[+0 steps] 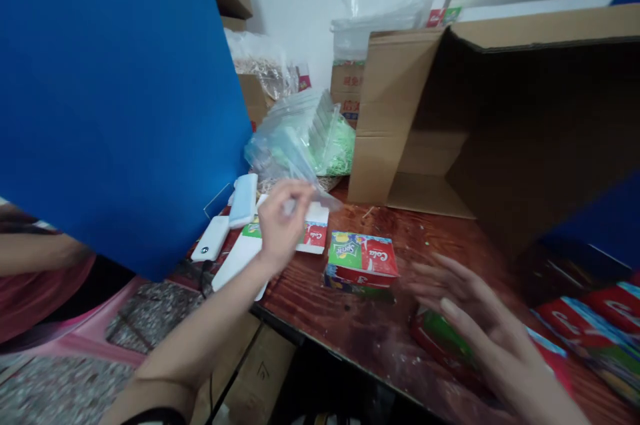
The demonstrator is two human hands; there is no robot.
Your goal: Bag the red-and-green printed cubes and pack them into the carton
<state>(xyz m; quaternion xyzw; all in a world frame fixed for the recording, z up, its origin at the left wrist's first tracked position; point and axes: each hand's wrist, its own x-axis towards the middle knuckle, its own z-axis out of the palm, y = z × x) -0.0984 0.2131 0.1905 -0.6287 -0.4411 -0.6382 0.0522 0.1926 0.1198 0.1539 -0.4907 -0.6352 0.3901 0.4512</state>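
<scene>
My left hand [280, 225] is raised over the left part of the brown wooden table [360, 332], its fingers pinched on the edge of a clear plastic bag [295, 158] that trails up and back from it. My right hand [475, 318] hovers open with fingers spread, low at the right, just above a red and green packet [440, 342]. Between the hands sits a small colourful box printed with Sprite and Cola labels [361, 262]. A flat Sprite and Cola card [313, 233] lies just behind my left hand.
A large open cardboard box [500, 125] lies on its side at the back right. White and blue devices [227, 225] sit at the table's left edge. Bags of shredded filler [335, 138] are piled behind. More red packets [600, 332] lie far right. Another person's arm [35, 252] shows at left.
</scene>
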